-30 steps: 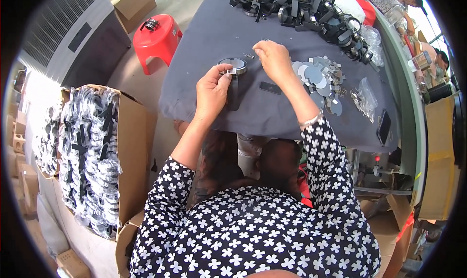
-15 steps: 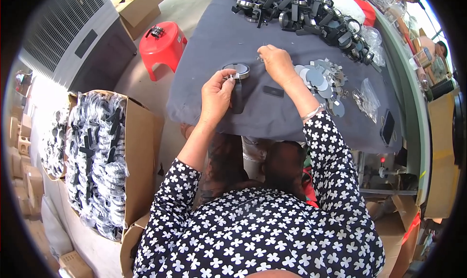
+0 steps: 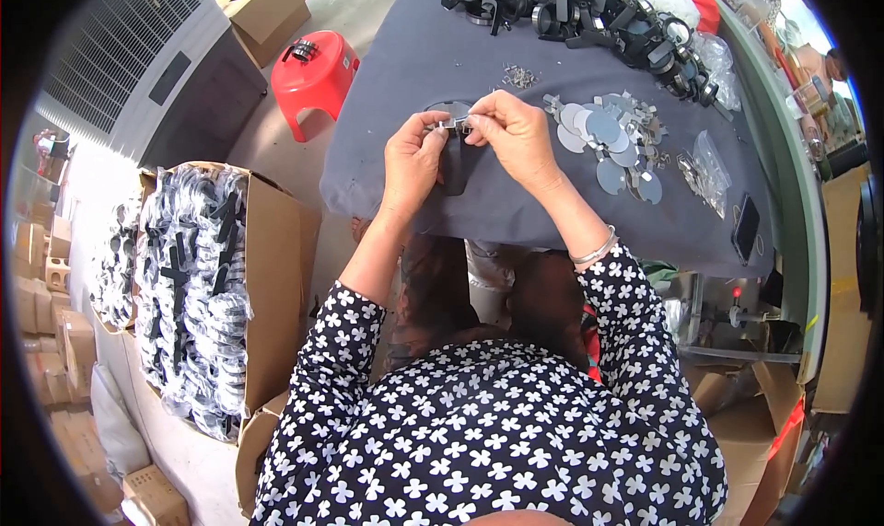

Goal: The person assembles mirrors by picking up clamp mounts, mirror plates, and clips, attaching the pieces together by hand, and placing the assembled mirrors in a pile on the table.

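Observation:
My left hand (image 3: 412,162) is closed in a pinch on a watch-like piece, a round metal case (image 3: 447,109) with a black strap (image 3: 453,172) hanging toward me. Its fingers grip near a silver fitting where strap and case meet. My right hand (image 3: 517,144) meets it from the other side, thumb and forefinger pinched on a small silver metal part (image 3: 463,120) at that fitting. The fingers partly hide the case and the fitting. A little heap of tiny metal bits (image 3: 520,76) lies beyond my right hand. Flat grey discs (image 3: 603,128) are spread to its right.
A large pile of similar black-strapped pieces (image 3: 589,12) covers the table's far side. At right lie a clear bag of small parts (image 3: 707,172) and a phone (image 3: 746,229). On the floor at left stand a carton of wrapped pieces (image 3: 198,296) and a red stool (image 3: 313,75).
My right hand has come left and nearer from beside the heap of tiny bits to the watch-like piece, uncovering that heap. The left hand keeps its pinch.

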`<state>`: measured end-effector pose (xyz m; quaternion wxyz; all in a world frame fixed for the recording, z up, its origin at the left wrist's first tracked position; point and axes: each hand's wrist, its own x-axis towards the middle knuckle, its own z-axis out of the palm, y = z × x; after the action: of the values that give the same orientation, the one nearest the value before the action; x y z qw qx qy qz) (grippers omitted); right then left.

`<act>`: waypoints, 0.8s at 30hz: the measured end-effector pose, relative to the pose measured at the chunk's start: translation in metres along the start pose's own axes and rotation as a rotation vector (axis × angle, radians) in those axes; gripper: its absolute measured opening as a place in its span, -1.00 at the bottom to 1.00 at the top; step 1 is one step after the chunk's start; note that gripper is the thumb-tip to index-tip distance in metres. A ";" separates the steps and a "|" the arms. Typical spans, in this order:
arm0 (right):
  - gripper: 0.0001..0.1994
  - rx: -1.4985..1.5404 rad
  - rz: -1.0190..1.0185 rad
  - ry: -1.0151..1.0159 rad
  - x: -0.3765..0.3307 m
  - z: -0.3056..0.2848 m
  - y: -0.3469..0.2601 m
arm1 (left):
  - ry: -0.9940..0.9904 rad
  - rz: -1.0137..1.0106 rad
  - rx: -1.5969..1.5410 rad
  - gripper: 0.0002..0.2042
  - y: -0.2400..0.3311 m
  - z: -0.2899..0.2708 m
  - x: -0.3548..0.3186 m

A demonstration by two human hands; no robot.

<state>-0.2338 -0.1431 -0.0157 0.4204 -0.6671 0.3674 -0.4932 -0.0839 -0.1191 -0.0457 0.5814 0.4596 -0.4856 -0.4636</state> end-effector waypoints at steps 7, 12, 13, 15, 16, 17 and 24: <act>-0.93 -0.207 -0.306 0.096 -0.003 0.003 0.014 | -0.017 0.004 0.011 -0.84 -0.003 0.012 0.006; -0.91 -0.332 -0.453 0.128 0.003 0.024 0.004 | 0.074 0.022 0.100 -0.87 0.000 -0.008 0.006; -0.92 -0.358 -0.452 0.188 0.002 0.028 0.000 | 0.084 0.037 0.109 -0.86 0.001 -0.015 0.004; -0.95 -0.290 -0.358 0.245 0.001 0.017 0.015 | 0.109 0.114 0.112 -0.86 -0.012 -0.012 0.001; -0.94 -0.148 -0.180 0.252 -0.001 0.004 0.015 | 0.108 0.171 0.105 -0.87 -0.016 -0.002 0.001; -0.94 -0.236 -0.142 0.247 0.000 -0.012 0.025 | 0.128 0.298 0.107 -0.87 -0.023 0.004 0.002; -0.95 -0.902 -0.339 -0.050 0.002 -0.022 0.034 | 0.046 0.164 0.037 -0.86 -0.009 -0.001 -0.007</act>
<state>-0.2576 -0.1618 -0.0430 0.0116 -0.8451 0.4206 -0.3299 -0.0844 -0.1132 -0.0560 0.6199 0.4396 -0.5167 -0.3945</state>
